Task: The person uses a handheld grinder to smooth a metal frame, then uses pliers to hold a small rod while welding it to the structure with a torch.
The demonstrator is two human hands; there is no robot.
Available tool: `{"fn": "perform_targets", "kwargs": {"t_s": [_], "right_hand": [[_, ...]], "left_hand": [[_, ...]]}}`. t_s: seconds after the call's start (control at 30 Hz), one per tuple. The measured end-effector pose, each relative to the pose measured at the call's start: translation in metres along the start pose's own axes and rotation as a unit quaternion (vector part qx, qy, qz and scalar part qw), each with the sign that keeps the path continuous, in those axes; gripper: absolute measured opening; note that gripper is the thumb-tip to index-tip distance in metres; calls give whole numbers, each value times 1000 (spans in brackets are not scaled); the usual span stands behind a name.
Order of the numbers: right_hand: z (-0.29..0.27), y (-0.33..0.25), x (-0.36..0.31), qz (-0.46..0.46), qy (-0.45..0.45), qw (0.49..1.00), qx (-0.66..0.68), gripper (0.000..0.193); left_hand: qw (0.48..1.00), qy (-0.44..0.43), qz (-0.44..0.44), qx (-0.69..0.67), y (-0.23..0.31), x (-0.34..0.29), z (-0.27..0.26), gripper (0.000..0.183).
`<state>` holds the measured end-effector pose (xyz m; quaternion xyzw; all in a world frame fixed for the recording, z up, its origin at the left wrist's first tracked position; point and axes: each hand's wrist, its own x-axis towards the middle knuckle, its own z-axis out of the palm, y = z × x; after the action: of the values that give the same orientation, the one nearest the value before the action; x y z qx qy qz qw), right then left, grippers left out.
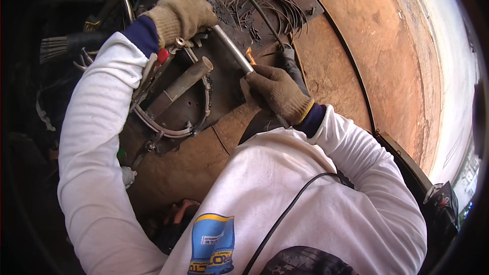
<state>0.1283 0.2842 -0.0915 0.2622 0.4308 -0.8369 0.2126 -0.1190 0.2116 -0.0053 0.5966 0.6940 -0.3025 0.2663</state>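
Both of my hands wear tan knitted work gloves with dark blue cuffs. My right hand (281,93) is closed round the near end of a straight, bare metal tube (232,48). The tube slants up to the left, toward my left hand (184,16). That hand is curled closed at the tube's far end, and its fingers hide what they grip. Below it on the dark metal table (232,91) are a curved metal ring (207,103), a short open-ended pipe (186,80) lying across it, and a plier-like clamp (147,76) with a red part.
A loose coil of wire (293,7) and several dark metal bits (248,23) lie at the table's far side. A wire brush (55,46) sticks out at the far left. A dark rod (254,7) crosses behind the tube. Reddish-brown ground (372,35) stretches off to the right.
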Motion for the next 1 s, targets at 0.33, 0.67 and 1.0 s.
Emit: {"fn": "perform_targets", "kwargs": {"t_s": [0.33,0.67,1.0], "right_hand": [[9,-4,-1,-21,86,977,-193,34],[13,16,4,-97,141,966,-193,61],[19,28,10,-116,128,968,-182,70]], "left_hand": [[1000,1,6,10,1,1,1,27],[997,73,27,-13,-8,5,22,26],[999,29,20,9,-1,-1,8,29]]}}
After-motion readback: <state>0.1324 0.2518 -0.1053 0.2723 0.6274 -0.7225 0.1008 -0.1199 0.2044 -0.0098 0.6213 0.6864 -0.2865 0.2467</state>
